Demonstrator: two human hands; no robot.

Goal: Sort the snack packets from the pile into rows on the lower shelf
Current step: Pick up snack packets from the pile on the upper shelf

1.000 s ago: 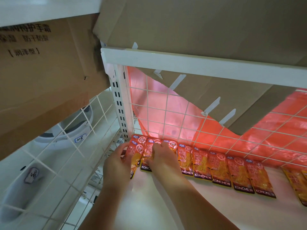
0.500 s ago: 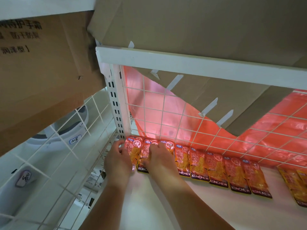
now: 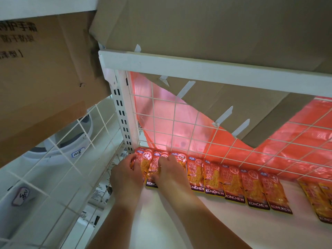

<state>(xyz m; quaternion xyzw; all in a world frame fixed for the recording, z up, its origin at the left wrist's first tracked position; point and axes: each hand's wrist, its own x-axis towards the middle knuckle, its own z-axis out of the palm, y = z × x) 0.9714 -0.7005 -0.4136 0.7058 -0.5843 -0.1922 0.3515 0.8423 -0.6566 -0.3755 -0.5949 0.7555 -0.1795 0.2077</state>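
Right now you are working both hands at the left end of the row of snack packets (image 3: 233,184), which is lying flat on the lower shelf (image 3: 161,221) against the wire grid (image 3: 197,132). From your hands the row is running off toward 4 o'clock, faces up and edges touching or slightly overlapping. After a gap, some yellower packets (image 3: 316,198) are lying at the far 4 o'clock edge.

Your left hand (image 3: 125,174) is curling its fingers round the left edge of the leftmost packet (image 3: 145,159). Orange wrapper is showing between those fingers, and most of the packet is lying at 2 o'clock from your knuckles. Your right hand (image 3: 170,172) is sitting just beside it. Its fingers are bent and bunched together, with the tips coming down on the second packet (image 3: 154,169) and the third packet (image 3: 180,157). Whether they are pinching or only pressing, you cannot tell. The second packet's purple foot is peeking out at 7 o'clock from that hand.

Compared with half a second ago, the leftmost packet is showing more of its face and lying flatter in line with its neighbours; it was standing more on edge in your left hand. Both hands are staying at the same end of the row.

Behind the grid a red plastic sheet (image 3: 287,141) is hanging, and a cardboard box (image 3: 45,78) is filling the view at 10 o'clock.
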